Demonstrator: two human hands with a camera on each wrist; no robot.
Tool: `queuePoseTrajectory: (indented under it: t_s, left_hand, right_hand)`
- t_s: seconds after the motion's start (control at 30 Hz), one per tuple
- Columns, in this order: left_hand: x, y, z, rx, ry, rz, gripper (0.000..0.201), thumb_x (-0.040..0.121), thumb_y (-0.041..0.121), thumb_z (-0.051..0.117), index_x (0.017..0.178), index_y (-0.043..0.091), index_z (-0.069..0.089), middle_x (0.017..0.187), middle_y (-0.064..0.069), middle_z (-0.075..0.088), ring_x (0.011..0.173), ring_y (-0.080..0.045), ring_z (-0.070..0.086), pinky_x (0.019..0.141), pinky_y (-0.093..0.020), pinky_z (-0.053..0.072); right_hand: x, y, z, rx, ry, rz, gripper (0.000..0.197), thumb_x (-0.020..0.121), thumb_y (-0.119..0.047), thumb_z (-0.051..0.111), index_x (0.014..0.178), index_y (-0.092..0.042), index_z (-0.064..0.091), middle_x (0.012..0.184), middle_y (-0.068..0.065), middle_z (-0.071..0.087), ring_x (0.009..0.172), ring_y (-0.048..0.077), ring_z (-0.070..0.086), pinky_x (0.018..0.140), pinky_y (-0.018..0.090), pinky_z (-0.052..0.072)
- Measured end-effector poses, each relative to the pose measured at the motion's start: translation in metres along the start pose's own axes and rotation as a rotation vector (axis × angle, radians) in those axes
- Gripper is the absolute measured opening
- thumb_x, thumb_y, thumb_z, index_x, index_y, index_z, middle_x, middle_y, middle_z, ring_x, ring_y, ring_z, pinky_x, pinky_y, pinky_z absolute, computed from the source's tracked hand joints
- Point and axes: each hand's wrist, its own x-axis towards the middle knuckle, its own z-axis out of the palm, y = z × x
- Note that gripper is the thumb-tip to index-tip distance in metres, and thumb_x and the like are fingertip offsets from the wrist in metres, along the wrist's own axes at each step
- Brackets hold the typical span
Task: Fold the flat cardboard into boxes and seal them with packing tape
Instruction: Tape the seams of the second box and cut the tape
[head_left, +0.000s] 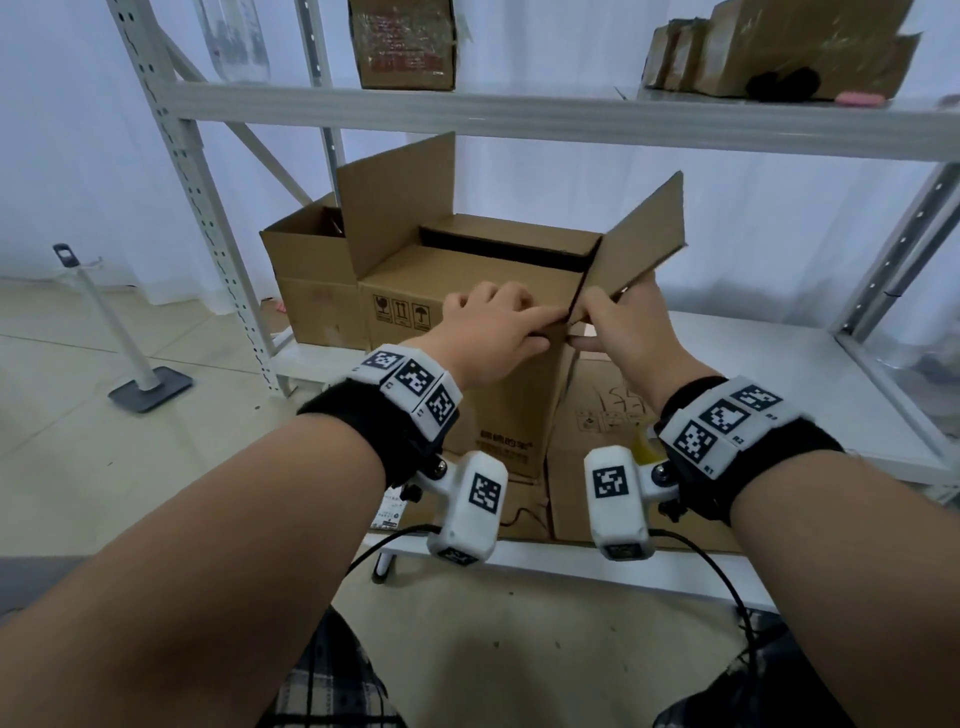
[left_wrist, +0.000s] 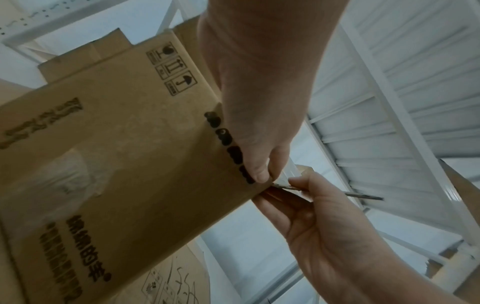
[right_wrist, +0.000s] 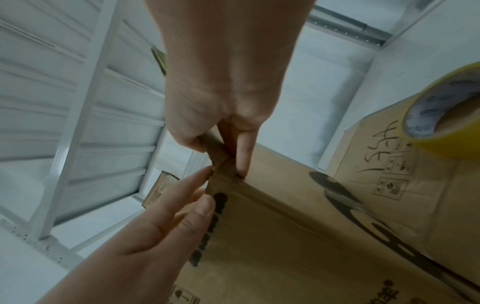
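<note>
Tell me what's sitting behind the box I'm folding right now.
Behind the box under your left hand and right hand stands another open cardboard box on the same shelf. Its inside is mostly hidden by a raised flap.

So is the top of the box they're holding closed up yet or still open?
Still open. On the box, the left flap and right flap stand up, with a dark gap showing between the folded inner flaps.
</note>
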Motion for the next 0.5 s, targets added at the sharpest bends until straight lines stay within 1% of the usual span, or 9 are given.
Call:
queuePoseTrajectory:
  t_s: [0.03, 0.07, 0.13, 0.2, 0.27, 0.3, 0.37, 0.43, 0.5]
  left_hand:
    - [0.004, 0.003, 0.000, 0.048, -0.013, -0.003, 0.045, 0.103, 0.042, 0.030, 0.146, 0.048, 0.022, 0.146, 0.000, 0.030, 0.132, -0.027, 0.026, 0.106, -0.049, 0.020]
    - [0.007, 0.005, -0.001, 0.089, -0.023, -0.004, 0.045, 0.103, 0.042, 0.029, 0.147, 0.049, 0.019, 0.144, -0.001, 0.030, 0.130, -0.027, 0.027, 0.105, -0.050, 0.023]
    - [0.015, 0.006, -0.004, 0.168, -0.048, -0.005, 0.047, 0.103, 0.044, 0.026, 0.147, 0.050, 0.013, 0.141, -0.004, 0.030, 0.127, -0.028, 0.028, 0.103, -0.052, 0.027]
    - [0.023, 0.005, -0.008, 0.228, -0.080, -0.005, 0.047, 0.101, 0.049, 0.025, 0.147, 0.050, 0.012, 0.140, -0.006, 0.028, 0.126, -0.029, 0.029, 0.101, -0.053, 0.030]
    - [0.031, 0.003, -0.011, 0.251, -0.109, 0.003, 0.050, 0.098, 0.058, 0.025, 0.146, 0.047, 0.017, 0.140, -0.007, 0.028, 0.126, -0.030, 0.030, 0.099, -0.052, 0.032]
    - [0.035, 0.002, -0.012, 0.244, -0.115, 0.012, 0.052, 0.096, 0.062, 0.025, 0.145, 0.045, 0.021, 0.139, -0.007, 0.030, 0.126, -0.030, 0.031, 0.099, -0.051, 0.032]
    - [0.045, 0.003, -0.011, 0.171, -0.122, 0.020, 0.057, 0.093, 0.066, 0.023, 0.143, 0.041, 0.029, 0.139, -0.007, 0.034, 0.128, -0.029, 0.031, 0.102, -0.051, 0.029]
    - [0.055, 0.003, -0.010, -0.001, -0.114, -0.004, 0.050, 0.098, 0.057, 0.021, 0.140, 0.035, 0.037, 0.142, -0.006, 0.036, 0.133, -0.027, 0.030, 0.106, -0.050, 0.024]
    - [0.067, 0.001, -0.008, -0.124, -0.060, -0.062, 0.044, 0.101, 0.043, 0.023, 0.135, 0.026, 0.044, 0.141, -0.006, 0.042, 0.130, -0.026, 0.036, 0.107, -0.047, 0.026]
  right_hand:
    - [-0.003, -0.001, -0.003, 0.029, 0.009, 0.022, 0.021, 0.086, -0.001, 0.046, 0.106, 0.000, 0.052, 0.087, 0.021, 0.061, 0.088, 0.036, 0.068, 0.066, 0.038, 0.061]
    - [-0.005, -0.003, -0.006, 0.076, 0.023, 0.044, 0.011, 0.088, 0.000, 0.044, 0.095, -0.001, 0.052, 0.082, 0.016, 0.062, 0.082, 0.031, 0.071, 0.065, 0.036, 0.061]
    - [-0.007, -0.005, -0.011, 0.186, 0.061, 0.082, 0.015, 0.094, -0.002, 0.040, 0.089, -0.011, 0.052, 0.082, 0.009, 0.065, 0.072, 0.022, 0.073, 0.063, 0.034, 0.061]
    - [-0.006, -0.007, -0.016, 0.214, 0.068, 0.077, 0.020, 0.096, -0.004, 0.039, 0.091, -0.016, 0.054, 0.085, 0.009, 0.068, 0.072, 0.020, 0.073, 0.062, 0.032, 0.059]
    - [-0.006, -0.007, -0.018, 0.207, 0.036, 0.073, 0.023, 0.095, -0.004, 0.038, 0.090, -0.014, 0.058, 0.086, 0.009, 0.070, 0.073, 0.018, 0.072, 0.062, 0.029, 0.058]
    - [-0.006, -0.006, -0.017, 0.203, 0.028, 0.079, 0.023, 0.095, -0.003, 0.038, 0.090, -0.012, 0.059, 0.086, 0.010, 0.070, 0.073, 0.018, 0.072, 0.061, 0.029, 0.058]
    - [-0.005, -0.005, -0.016, 0.203, 0.048, 0.082, 0.022, 0.093, -0.003, 0.040, 0.094, -0.009, 0.061, 0.090, 0.014, 0.071, 0.076, 0.022, 0.072, 0.063, 0.034, 0.060]
    - [-0.002, -0.004, -0.016, 0.195, 0.089, 0.078, 0.022, 0.091, -0.006, 0.045, 0.106, -0.007, 0.061, 0.095, 0.015, 0.071, 0.077, 0.027, 0.073, 0.066, 0.039, 0.061]
    - [0.003, -0.002, -0.018, 0.193, 0.126, 0.072, 0.025, 0.090, -0.012, 0.054, 0.114, -0.008, 0.059, 0.092, 0.012, 0.072, 0.071, 0.023, 0.073, 0.064, 0.034, 0.060]
